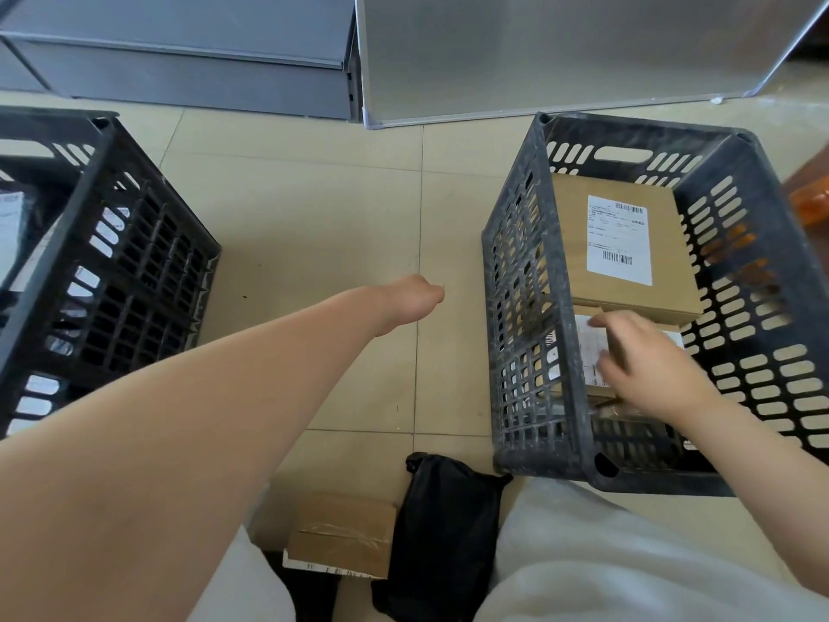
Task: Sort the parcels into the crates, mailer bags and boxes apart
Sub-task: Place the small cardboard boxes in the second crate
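On the tiled floor stand two dark slatted crates. The right crate (pixel 511 244) holds a large brown box (pixel 623 253) with a white label, and nearer me a second labelled box (pixel 587 352). My right hand (pixel 650 365) lies on that second box with its fingers stretched over the top. My left hand (pixel 412 298) hangs bent down over the floor between the crates, its fingers hidden. White and grey mailer bags (pixel 9 226) lie in the left crate (pixel 148 244). A brown box (pixel 341 540) and a black mailer bag (pixel 444 531) lie between my knees.
A grey metal cabinet (pixel 179 60) and a leaning silver panel (pixel 560 51) stand on the floor behind the crates. An orange object (pixel 809 204) sits at the right edge. My legs in light clothing (pixel 628 563) fill the bottom of the view.
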Demonstrator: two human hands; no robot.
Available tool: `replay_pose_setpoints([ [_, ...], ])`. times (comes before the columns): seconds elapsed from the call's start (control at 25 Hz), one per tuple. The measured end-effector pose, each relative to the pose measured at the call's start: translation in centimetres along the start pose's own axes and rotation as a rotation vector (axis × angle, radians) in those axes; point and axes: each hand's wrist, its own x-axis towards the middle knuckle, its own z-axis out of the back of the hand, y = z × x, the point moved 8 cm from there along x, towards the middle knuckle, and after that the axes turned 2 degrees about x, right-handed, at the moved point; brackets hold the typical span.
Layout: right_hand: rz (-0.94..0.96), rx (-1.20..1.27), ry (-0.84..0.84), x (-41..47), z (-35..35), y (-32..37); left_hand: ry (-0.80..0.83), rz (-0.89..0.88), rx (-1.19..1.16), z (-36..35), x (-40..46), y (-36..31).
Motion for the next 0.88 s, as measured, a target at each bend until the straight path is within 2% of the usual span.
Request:
replay_pose_setpoints([
  [0.08,-0.310,0.019,-0.231,-0.7,1.8,-4.2,0.003,0.000,0.017,-0.1,0.0,0.0],
  [0.12,-0.501,0.045,-0.263,-1.3,1.9,-6.8,0.005,-0.001,0.028,-0.2,0.0,0.0],
  [0.2,-0.865,0.136,-0.136,-3.0,0.5,-10.8,0.006,0.003,0.050,-0.3,-0.1,0.0],
  [0.28,-1.014,0.256,-0.002,-4.0,-1.5,-12.2,0.009,0.009,0.052,-0.3,0.0,0.1],
  [0.4,-0.916,0.408,-0.016,-3.1,-2.4,-11.1,0.018,0.022,0.050,-0.4,0.1,0.3],
  [0.6,-0.788,0.394,-0.037,-2.0,-1.5,-9.6,0.033,0.025,0.057,-0.6,0.4,0.6],
  [0.88,-0.744,0.424,-0.013,-2.6,-0.9,-8.4,0.037,0.031,0.047,-0.7,0.7,0.9],
])
